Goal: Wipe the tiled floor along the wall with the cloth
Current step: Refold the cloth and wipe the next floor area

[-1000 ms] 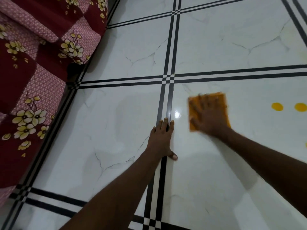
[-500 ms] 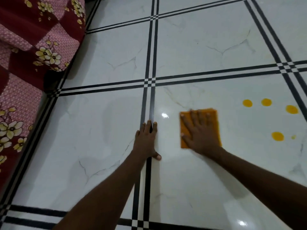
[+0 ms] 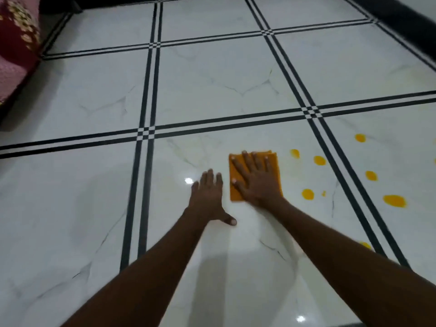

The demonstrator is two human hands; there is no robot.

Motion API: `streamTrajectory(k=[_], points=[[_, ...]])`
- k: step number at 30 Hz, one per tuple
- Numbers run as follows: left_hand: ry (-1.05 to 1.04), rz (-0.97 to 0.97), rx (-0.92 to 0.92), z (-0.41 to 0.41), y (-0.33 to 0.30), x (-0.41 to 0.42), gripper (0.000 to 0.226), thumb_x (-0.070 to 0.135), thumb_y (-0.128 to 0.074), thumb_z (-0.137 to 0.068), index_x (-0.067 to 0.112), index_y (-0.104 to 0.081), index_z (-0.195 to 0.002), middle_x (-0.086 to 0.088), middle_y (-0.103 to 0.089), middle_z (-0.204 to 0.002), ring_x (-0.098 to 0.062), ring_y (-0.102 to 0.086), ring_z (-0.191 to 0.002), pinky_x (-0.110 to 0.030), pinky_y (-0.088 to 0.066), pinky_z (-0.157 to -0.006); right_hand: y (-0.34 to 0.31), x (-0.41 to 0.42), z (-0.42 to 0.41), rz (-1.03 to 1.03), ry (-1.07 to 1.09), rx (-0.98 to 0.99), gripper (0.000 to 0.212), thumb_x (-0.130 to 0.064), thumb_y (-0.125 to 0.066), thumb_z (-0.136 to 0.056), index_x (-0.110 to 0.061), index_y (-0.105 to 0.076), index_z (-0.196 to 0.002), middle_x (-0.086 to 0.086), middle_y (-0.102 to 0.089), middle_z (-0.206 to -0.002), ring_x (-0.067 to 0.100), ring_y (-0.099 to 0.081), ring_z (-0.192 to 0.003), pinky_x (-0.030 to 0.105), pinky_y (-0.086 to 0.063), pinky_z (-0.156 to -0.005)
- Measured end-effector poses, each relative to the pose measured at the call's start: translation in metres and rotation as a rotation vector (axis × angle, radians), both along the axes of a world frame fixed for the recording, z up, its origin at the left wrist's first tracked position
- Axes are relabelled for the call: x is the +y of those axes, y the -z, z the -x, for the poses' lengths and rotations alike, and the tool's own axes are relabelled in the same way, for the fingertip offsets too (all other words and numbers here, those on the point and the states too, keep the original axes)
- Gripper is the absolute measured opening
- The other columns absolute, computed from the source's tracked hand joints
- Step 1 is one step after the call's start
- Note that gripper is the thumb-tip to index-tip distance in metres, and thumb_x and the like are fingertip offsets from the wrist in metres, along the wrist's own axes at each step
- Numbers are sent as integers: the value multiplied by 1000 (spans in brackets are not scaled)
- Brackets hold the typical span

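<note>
The tiled floor point(image 3: 212, 81) fills nearly the whole view: large glossy white squares with faint grey marble veins, each bordered by paired black lines that cross in small checkered knots, and bright glints of light on the polish. A dark skirting band point(image 3: 401, 17) runs along the far and upper right edges where the floor meets the wall. At the upper left corner hangs a maroon and pink bedspread point(image 3: 16, 43) with a pale flower print, soft and folded against the hard shine below it. Yellow spots point(image 3: 394, 200) of rounded, uneven shape lie scattered on the tiles to the right, some on each side of a black border line. The cloth point(image 3: 236, 194) is a flat orange rectangle, folded, lying on the tile just left of those spots, its long axis running away from the person toward the far wall. The right hand point(image 3: 256, 180) lies flat on top of it, fingers spread and straight, pressing it down rather than gripping. The left hand point(image 3: 208, 197) is just beside it, palm down on bare tile, fingers extended and thumb out, holding nothing.
</note>
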State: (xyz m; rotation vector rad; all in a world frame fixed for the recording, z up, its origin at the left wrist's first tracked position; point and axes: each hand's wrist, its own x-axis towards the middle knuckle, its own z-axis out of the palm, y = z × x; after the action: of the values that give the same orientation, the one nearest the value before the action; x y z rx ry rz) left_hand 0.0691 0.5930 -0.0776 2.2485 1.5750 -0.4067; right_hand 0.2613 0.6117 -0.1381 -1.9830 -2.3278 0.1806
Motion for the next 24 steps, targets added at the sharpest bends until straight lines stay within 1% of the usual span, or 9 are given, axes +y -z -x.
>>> streamTrajectory(k=[3, 5, 7, 10, 13, 16, 19, 21, 24], points=[[8, -30, 42, -1, 15, 5, 152, 80, -75, -54, 10, 11, -158, -18, 14, -165, -35, 9, -154, -52, -7, -124, -2, 24, -69, 19, 353, 30, 79, -65, -7, -92, -33, -12, -164, 10, -16, -171, 38, -14, -157, 60, -8, -124], [8, -33, 53, 0, 13, 4, 151, 79, -75, -55, 11, 11, -158, -17, 13, -166, -34, 7, -154, -49, -9, -124, -4, 2, -104, -12, 565, 50, 76, -63, -10, -94, -32, -9, -164, 13, -19, -170, 40, -17, -155, 62, -9, -124], [3, -63, 73, -5, 10, 1, 150, 78, -76, -55, 9, 8, -158, -18, 9, -166, -34, 4, -154, -48, -13, -124, -6, -38, -87, -60, 645, 60, 74, -60, -19, -97, -30, -9, -164, 15, -19, -170, 42, -16, -155, 62, -8, -124], [4, -74, 73, -8, 8, 0, 149, 76, -78, -56, 8, 7, -158, -18, 7, -166, -35, 2, -154, -47, -17, -123, -3, -62, -29, -57, 341, 64, 75, -59, -29, -98, -30, -11, -164, 12, -13, -171, 39, -12, -157, 62, -4, -125], [2, -49, 87, -6, 13, 2, 148, 76, -76, -59, 9, 12, -158, -17, 15, -165, -35, 8, -154, -47, -13, -124, 1, -5, -38, -48, 95, 50, 73, -60, -31, -98, -32, -16, -163, 11, -17, -171, 39, -17, -156, 64, -10, -123], [15, -23, 71, -8, 16, 3, 148, 75, -76, -60, 11, 16, -157, -16, 20, -164, -34, 12, -153, -45, -8, -125, 1, 34, -102, -62, 416, -6, 71, -58, -28, -99, -25, -25, -161, 17, -30, -165, 44, -31, -149, 65, -16, -121], [-7, -7, 32, -4, 16, 3, 148, 72, -78, -61, 11, 18, -157, -14, 24, -164, -33, 16, -153, -46, -4, -126, 1, -9, -109, -113, 720, 49, 74, -59, -22, -99, -22, -20, -163, 18, -26, -167, 42, -23, -153, 63, -11, -124], [-13, 0, 21, -6, 14, 3, 148, 72, -77, -62, 11, 20, -156, -14, 25, -163, -34, 16, -153, -46, -3, -125, -1, -51, -81, -127, 706, 46, 75, -59, -24, -98, -23, -14, -164, 17, -19, -169, 42, -17, -155, 61, -6, -125], [-11, 6, 29, -9, 13, 5, 148, 72, -76, -63, 11, 21, -156, -14, 26, -163, -34, 17, -152, -48, -4, -125, -2, -43, -60, -31, 369, 55, 76, -60, -27, -98, -29, -10, -164, 13, -14, -171, 40, -14, -156, 60, -4, -125]])
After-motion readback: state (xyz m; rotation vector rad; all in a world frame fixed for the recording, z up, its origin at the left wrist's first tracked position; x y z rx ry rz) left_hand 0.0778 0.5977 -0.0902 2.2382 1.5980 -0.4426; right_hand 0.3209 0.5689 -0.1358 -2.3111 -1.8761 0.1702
